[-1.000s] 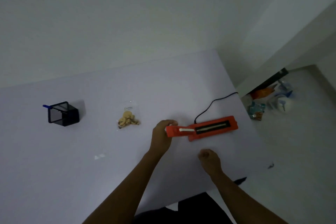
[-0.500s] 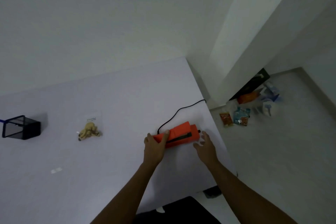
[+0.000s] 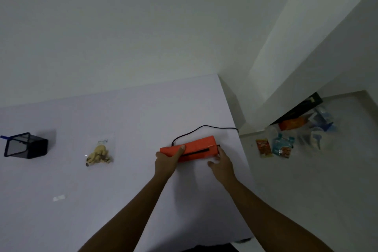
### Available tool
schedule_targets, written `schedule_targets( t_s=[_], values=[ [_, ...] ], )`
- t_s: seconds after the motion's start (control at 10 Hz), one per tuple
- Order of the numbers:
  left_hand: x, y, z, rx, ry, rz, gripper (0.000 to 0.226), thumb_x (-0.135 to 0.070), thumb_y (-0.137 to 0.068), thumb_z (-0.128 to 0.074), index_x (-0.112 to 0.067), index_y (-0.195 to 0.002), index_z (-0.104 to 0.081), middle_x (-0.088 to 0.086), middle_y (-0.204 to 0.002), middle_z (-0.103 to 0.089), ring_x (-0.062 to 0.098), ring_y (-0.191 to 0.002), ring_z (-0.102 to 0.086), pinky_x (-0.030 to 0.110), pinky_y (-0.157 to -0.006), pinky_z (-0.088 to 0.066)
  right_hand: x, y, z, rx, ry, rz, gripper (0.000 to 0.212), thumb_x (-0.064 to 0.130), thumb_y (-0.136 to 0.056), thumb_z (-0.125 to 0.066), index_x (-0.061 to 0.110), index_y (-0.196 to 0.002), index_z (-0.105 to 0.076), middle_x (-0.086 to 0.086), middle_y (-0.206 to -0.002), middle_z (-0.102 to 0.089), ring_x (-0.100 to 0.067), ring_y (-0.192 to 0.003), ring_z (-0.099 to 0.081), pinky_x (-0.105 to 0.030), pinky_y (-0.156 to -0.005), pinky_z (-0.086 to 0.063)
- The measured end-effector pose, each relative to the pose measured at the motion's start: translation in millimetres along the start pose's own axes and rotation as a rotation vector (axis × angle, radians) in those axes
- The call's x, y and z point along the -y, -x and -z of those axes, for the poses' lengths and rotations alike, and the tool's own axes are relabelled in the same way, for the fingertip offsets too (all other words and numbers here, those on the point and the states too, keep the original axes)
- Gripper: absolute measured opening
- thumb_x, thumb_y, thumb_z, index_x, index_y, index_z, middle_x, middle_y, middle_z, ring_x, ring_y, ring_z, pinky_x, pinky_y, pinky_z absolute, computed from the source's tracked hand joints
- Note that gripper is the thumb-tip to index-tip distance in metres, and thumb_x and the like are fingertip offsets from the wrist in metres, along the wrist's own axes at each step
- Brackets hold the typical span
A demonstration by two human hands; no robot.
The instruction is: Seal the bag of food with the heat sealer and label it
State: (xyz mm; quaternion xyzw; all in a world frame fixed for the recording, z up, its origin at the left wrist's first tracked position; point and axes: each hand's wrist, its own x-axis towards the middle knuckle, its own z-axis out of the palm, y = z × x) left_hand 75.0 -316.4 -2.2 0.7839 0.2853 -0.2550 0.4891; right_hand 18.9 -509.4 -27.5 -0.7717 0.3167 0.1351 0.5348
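The orange heat sealer lies on the white table near its right edge, a black cord running off to the right. My left hand grips the sealer's left end, thumb on top. At the sealer's right end, my right hand touches it with spread fingers. A clear bag of yellowish food lies flat on the table well to the left. A small white label lies nearer the front left.
A black mesh pen holder with a blue pen stands at the far left. The table's right edge drops to the floor, where snack packets and other items lie beside a wall.
The sealer, open one second ago, is now shut and lies more level. My right hand moved from the table up to its right end. The view shifted right.
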Motion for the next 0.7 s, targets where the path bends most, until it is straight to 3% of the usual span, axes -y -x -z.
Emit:
schedule_targets(
  t_s=[0.2,0.3,0.5,0.6,0.7],
  values=[
    [-52.0,-46.6,4.3,-0.041,-0.004,-0.014,0.107,-0.071,-0.061,-0.073,-0.003,-0.134,-0.037,0.016,-0.129,-0.053,0.032,-0.113,-0.056,0.04,-0.094,-0.049,46.4,-62.7,-2.9,0.076,0.03,0.054,0.068,-0.003,-0.084,-0.067,0.017,-0.145,-0.044,-0.007,-0.13,-0.061,-0.024,-0.118,-0.058,-0.028,-0.086,-0.046],
    [-72.3,-66.4,7.1,-0.05,-0.014,-0.017,0.109,-0.071,-0.061,-0.073,-0.002,-0.136,-0.033,0.016,-0.131,-0.052,0.033,-0.115,-0.054,0.041,-0.096,-0.048,61.6,-86.8,-6.5,0.099,0.062,0.064,0.066,-0.002,-0.083,-0.068,0.017,-0.142,-0.046,-0.008,-0.131,-0.061,-0.027,-0.121,-0.058,-0.035,-0.093,-0.05],
    [-92.1,-79.7,7.5,-0.046,-0.061,0.003,0.112,-0.068,-0.063,-0.074,0.0,-0.139,-0.027,0.019,-0.135,-0.047,0.035,-0.121,-0.051,0.043,-0.099,-0.046,75.7,-99.7,-1.0,0.118,0.185,0.085,0.054,-0.003,-0.086,-0.057,0.015,-0.136,-0.051,-0.01,-0.123,-0.064,-0.029,-0.115,-0.061,-0.029,-0.088,-0.047],
    [-94.2,-78.0,12.8,-0.062,-0.104,0.01,0.121,-0.073,-0.06,-0.072,-0.001,-0.143,-0.021,0.021,-0.144,-0.037,0.038,-0.13,-0.041,0.049,-0.105,-0.04,84.0,-99.3,6.3,0.122,0.314,0.115,0.039,0.002,-0.093,-0.048,0.01,-0.131,-0.054,-0.015,-0.126,-0.063,-0.034,-0.12,-0.058,-0.031,-0.094,-0.045],
    [-106.6,-63.0,32.0,-0.106,-0.202,-0.117,0.128,-0.08,-0.059,-0.065,-0.003,-0.149,-0.015,0.02,-0.153,-0.025,0.039,-0.14,-0.026,0.054,-0.112,-0.03,106.0,-99.1,25.2,0.048,0.399,0.086,0.05,0.019,-0.102,-0.044,0.004,-0.149,-0.034,-0.02,-0.152,-0.043,-0.035,-0.14,-0.04,-0.037,-0.113,-0.033]
  ],
)
